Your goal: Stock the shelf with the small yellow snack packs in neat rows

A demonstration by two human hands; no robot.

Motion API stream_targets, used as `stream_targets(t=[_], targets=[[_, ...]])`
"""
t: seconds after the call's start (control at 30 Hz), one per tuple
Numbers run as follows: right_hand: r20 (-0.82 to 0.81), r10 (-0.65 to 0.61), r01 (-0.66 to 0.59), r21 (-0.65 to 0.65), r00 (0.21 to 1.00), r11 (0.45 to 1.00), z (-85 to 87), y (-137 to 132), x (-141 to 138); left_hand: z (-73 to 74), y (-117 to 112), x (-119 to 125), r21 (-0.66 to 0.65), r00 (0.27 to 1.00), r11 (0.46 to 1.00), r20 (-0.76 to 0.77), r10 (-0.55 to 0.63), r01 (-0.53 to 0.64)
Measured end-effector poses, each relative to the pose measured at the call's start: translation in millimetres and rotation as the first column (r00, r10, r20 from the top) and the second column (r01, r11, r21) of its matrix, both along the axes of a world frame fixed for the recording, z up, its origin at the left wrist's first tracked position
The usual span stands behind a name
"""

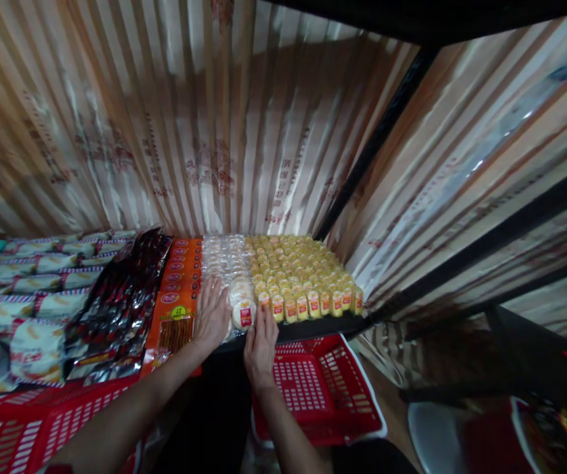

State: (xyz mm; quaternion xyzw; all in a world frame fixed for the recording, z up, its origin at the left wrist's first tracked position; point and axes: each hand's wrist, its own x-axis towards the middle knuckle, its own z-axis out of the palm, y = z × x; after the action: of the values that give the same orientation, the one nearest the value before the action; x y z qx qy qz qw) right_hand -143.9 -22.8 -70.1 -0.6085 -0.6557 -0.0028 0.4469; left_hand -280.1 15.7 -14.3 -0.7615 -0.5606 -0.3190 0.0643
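Note:
On a dark shelf stand rows of clear-wrapped round white cakes (243, 315), the front one with a red and yellow label. My left hand (213, 315) lies on the left part of these rows, fingers stretched out. My right hand (262, 339) is at the shelf's front edge, its extended fingertips against the right side of the front cake and the nearest small yellow packs (308, 304). Those yellow packs stand upright in several tight rows to the right. Beside my left wrist is an orange packet of brown sticks (177, 332).
Dark foil packets (116, 303) and white snack bags (37, 352) fill the shelf's left. Below are a red basket (308, 385) with a white rim and another red basket (56, 418). A pleated printed curtain (204, 118) and black posts (377, 141) rise behind.

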Motion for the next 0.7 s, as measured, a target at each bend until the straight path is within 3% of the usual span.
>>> stream_targets(t=[0.37,0.7], targets=[[0.006,-0.135,0.135,-0.043,0.991,0.990,-3.4,11.7,-24.5,6.1,46.9,-16.3,-0.066,0.987,0.994,-0.131,-0.096,0.088],[0.041,-0.259,0.262,-0.081,0.965,0.962,-11.5,30.3,-35.4,-6.2,54.3,-11.4,-0.114,0.981,0.986,-0.135,-0.137,0.122]])
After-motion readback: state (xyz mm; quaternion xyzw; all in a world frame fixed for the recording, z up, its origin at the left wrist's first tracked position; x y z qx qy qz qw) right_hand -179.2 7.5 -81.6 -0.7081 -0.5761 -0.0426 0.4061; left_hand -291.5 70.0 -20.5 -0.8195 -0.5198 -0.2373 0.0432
